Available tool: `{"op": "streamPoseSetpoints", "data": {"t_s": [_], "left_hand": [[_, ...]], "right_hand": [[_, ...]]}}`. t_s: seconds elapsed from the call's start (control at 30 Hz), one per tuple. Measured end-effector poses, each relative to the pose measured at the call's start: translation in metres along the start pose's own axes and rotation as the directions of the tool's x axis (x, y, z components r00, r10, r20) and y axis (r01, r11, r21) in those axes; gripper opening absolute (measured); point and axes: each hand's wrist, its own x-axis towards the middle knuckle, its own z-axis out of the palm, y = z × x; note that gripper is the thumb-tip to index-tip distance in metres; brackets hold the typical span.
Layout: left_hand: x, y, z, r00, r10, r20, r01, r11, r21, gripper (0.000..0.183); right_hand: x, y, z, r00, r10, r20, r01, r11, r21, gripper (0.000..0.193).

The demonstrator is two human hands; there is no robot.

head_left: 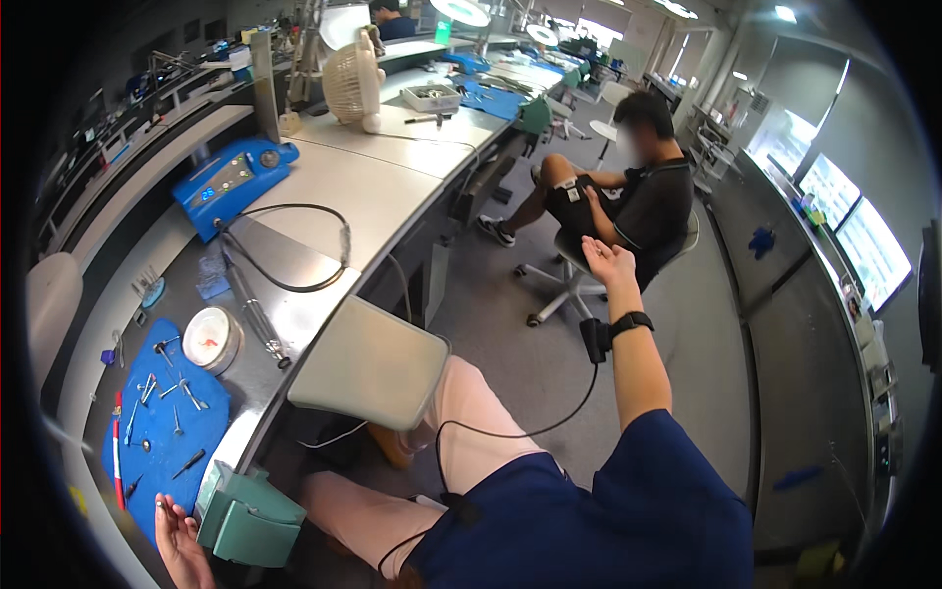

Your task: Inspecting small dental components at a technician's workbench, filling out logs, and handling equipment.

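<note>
My right hand point(610, 263) is held out in the air over the floor, palm up, with its fingers loosely apart and nothing visible in it. A black band with a small cabled device point(597, 340) sits on that wrist. At the lower left, my left hand point(179, 546) is raised palm up beside a green box-like fixture point(253, 518) at the bench edge. Its fingers are slightly bent and apart. Near it lies a blue mat point(201, 432) with several small rotary bits and a red-and-white stick point(118, 452). A round white tub point(211, 340) stands at the mat's far end.
A blue control unit point(235, 187) with a cabled handpiece point(257, 319) is on the bench. A beige pad point(370, 363) juts out above my legs. Beyond my right hand a person point(653, 196) sits on a wheeled chair point(569, 285). A beige fan point(350, 83) stands farther back.
</note>
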Motion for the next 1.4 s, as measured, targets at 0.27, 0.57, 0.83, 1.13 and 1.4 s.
{"op": "streamPoseSetpoints", "data": {"t_s": [0.27, 0.57, 0.83, 1.13, 1.4], "left_hand": [[-0.001, 0.004, 0.004, 0.997, 0.027, -0.067, -0.023, 0.998, 0.062, 0.038], [-0.007, 0.005, 0.008, 0.998, 0.016, -0.066, -0.012, 0.998, 0.061, 0.036], [-0.012, 0.005, 0.019, 0.995, 0.019, -0.095, -0.012, 0.997, 0.077, 0.035], [-0.012, 0.01, 0.029, 0.996, 0.013, -0.09, -0.008, 0.998, 0.065, 0.034], [-0.013, 0.009, 0.024, 0.998, 0.032, -0.061, -0.026, 0.995, 0.098, 0.034]], "right_hand": [[0.026, 0.001, -0.021, 0.999, 0.002, 0.053, -0.004, 0.999, 0.036, 0.041], [0.02, 0.006, -0.022, 0.959, -0.044, 0.281, 0.02, 0.996, 0.086, 0.046], [0.016, 0.033, -0.022, 0.925, 0.052, 0.375, -0.045, 0.999, -0.03, 0.031], [0.038, 0.048, -0.03, 0.998, 0.049, -0.035, -0.047, 0.997, 0.068, 0.04], [0.032, 0.047, -0.034, 0.999, 0.0, -0.047, 0.004, 0.996, 0.085, 0.061]]}}
